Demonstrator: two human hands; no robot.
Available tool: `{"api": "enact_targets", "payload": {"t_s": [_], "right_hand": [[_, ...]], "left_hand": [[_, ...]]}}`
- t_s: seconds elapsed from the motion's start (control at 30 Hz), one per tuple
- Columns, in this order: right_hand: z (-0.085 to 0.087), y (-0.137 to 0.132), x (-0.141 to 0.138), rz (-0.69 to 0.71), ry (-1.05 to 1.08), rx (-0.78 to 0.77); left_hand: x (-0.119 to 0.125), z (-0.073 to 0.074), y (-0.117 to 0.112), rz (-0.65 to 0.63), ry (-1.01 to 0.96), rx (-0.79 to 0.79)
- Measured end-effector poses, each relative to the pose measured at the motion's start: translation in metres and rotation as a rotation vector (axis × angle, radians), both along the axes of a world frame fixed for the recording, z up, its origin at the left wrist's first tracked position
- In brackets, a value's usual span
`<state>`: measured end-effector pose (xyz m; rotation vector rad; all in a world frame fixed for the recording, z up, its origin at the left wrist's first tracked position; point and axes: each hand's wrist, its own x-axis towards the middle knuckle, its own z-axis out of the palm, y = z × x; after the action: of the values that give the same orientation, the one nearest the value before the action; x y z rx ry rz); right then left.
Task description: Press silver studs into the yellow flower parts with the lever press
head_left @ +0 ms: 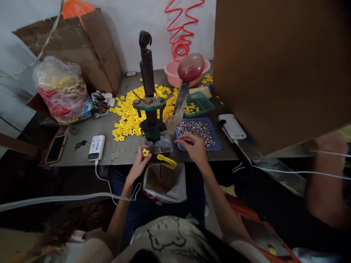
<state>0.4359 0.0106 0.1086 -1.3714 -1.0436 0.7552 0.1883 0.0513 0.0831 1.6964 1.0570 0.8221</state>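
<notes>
Between the fingertips of my left hand (139, 164) is a small yellow flower-shaped plastic piece (145, 152), close to the front of the hand press (152, 124). My right hand (195, 148) hovers at the near left edge of a blue tray (218, 146) full of small shiny metallic pieces (196, 130). Its thumb and forefinger are pinched together; whatever may be in the pinch is too small to make out. The press lever ends in a red ball knob (191, 67). A yellow curved part (166, 161) sticks out at the table edge, between my hands.
Loose yellow pieces (127, 113) are heaped behind the press. A green basket (201, 104) and pink basin (172, 73) stand behind the tray. A white bag (175, 190) hangs open below the edge. A large cardboard box (268, 73) blocks the right; a person's arm (326, 182) shows there.
</notes>
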Motion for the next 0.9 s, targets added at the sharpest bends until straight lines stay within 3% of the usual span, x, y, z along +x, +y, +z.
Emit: {"api": "enact_targets", "payload": {"t_s": [0.13, 0.3, 0.43, 0.9], "right_hand": [[0.005, -0.01, -0.047, 0.138, 0.097, 0.049], [-0.007, -0.007, -0.078, 0.167, -0.029, 0.056], [-0.014, -0.003, -0.083, 0.186, -0.132, 0.041], [-0.009, -0.006, -0.08, 0.163, -0.342, 0.049]], "left_hand": [[0.006, 0.001, -0.009, -0.086, 0.099, 0.018], [0.012, 0.006, -0.01, -0.159, 0.171, 0.141], [0.013, 0.011, -0.01, -0.11, 0.212, 0.277], [0.012, 0.009, -0.006, -0.034, 0.194, 0.266]]}}
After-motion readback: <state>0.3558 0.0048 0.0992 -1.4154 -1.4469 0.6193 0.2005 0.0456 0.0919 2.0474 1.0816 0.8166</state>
